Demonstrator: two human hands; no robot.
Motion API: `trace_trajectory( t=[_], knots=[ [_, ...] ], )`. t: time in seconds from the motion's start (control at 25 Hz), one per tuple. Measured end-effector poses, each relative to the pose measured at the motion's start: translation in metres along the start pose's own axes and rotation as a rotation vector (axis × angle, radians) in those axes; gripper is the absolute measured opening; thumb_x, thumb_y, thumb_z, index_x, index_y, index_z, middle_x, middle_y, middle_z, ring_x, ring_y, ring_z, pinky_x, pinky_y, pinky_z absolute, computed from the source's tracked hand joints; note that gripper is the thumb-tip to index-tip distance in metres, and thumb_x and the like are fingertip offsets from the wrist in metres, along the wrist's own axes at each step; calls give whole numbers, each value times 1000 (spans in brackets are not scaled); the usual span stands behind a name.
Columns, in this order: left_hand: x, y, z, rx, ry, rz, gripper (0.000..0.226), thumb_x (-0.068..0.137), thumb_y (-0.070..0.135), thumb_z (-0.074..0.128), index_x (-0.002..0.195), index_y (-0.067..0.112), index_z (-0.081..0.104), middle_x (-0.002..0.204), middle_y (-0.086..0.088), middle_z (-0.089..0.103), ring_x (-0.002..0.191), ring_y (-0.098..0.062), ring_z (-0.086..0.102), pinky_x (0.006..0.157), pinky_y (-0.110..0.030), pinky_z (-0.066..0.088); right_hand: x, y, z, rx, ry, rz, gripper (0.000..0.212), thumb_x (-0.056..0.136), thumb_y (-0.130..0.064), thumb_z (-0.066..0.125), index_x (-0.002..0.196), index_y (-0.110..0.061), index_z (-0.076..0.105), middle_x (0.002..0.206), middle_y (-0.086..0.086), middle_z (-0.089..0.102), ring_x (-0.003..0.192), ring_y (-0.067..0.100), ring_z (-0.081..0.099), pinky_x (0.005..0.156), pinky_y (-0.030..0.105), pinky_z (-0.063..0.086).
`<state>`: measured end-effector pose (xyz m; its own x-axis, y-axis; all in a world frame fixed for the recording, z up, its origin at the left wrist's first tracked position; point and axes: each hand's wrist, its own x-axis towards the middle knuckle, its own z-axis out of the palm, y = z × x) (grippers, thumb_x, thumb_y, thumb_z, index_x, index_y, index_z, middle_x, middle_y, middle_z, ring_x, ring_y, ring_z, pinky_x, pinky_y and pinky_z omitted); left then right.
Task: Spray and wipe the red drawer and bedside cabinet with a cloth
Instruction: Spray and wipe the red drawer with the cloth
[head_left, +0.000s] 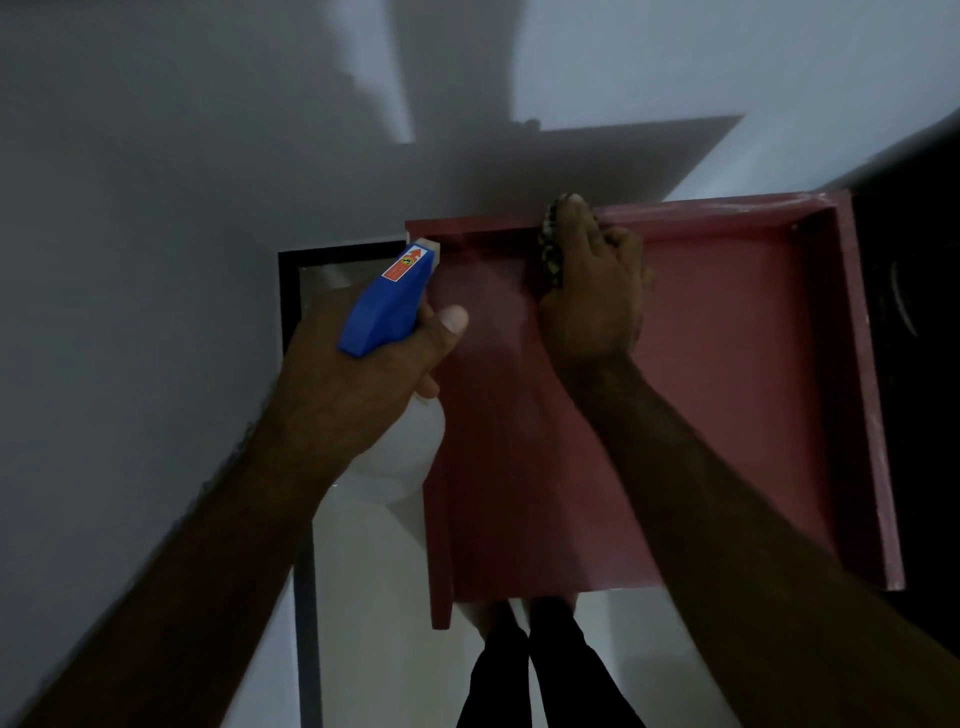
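Shallow red drawer (727, 364); pale-streaked rim

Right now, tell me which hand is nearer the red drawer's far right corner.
Right. The right hand holds the cloth against the drawer back wall, left of that corner; the left hand grips the spray bottle at the drawer's left edge, farther away.
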<state>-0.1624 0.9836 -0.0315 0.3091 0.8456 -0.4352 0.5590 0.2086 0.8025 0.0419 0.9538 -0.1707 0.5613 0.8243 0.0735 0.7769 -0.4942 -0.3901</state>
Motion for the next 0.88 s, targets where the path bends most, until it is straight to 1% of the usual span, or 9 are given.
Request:
trace_trajectory(
  t=[0.08,0.16,0.24,0.4,0.48,0.56,0.68,0.76,0.88],
  knots=[
    [-2,7,7,-27,0,-14,30,88,41,68,80,13,64,65,-5,70,60,-4,68,57,-2,45,-3,-10,3,16,-56,-74,71,92,-19,66,158,-27,43,163,-10,42,131,25,45,95,37,33],
    [-2,14,14,-45,2,-25,34,80,49,66,77,15,63,61,-1,68,59,0,66,57,-1,44,-2,-12,4,22,-85,-176,69,93,-20,68,158,-25,44,163,-8,42,129,28,48,94,40,35],
    [1,18,23,-57,-9,-37,41,75,54,63,80,14,64,63,-3,69,62,-4,67,59,-4,45,1,-1,1,8,-78,-212,67,93,-23,70,156,-25,46,161,-8,46,127,28,51,93,40,37],
    [9,23,38,-55,-33,-45,40,75,56,63,85,17,64,66,-8,71,63,-11,70,62,-9,47,10,26,-9,57,-10,-48,73,87,-16,72,154,-28,48,154,-13,53,123,23,48,90,35,34],
    [13,24,49,-42,-36,-35,40,74,58,63,82,19,64,67,-7,71,60,-7,69,59,-7,47,8,30,-14,142,-3,-53,69,87,-14,71,152,-24,52,145,-9,61,118,25,51,93,40,43],
    [17,27,61,-25,-46,-34,43,72,61,62,83,19,64,69,-3,71,59,-2,68,57,-2,45,-2,40,-24,233,1,-75,64,87,-14,59,151,-20,54,137,-4,67,114,29,53,93,47,49],
    [27,28,82,-27,-84,-33,50,74,60,64,89,12,67,67,-9,71,60,-7,70,57,-3,46,-30,70,-46,278,7,-39,78,73,-14,38,150,-14,55,128,5,71,111,36,55,94,51,50],
    [36,29,96,-28,-98,-51,50,77,59,67,90,10,68,65,-10,71,61,-11,71,59,-5,49,-50,87,-58,291,30,0,80,71,-3,39,149,-11,55,125,7,72,111,32,53,94,53,51],
    [49,30,119,-7,-101,-72,39,87,47,73,89,8,67,67,-10,70,55,-5,67,54,-6,47,-69,102,-68,306,26,12,81,69,8,49,148,-10,55,120,7,73,109,26,52,90,54,54]
  ],
)
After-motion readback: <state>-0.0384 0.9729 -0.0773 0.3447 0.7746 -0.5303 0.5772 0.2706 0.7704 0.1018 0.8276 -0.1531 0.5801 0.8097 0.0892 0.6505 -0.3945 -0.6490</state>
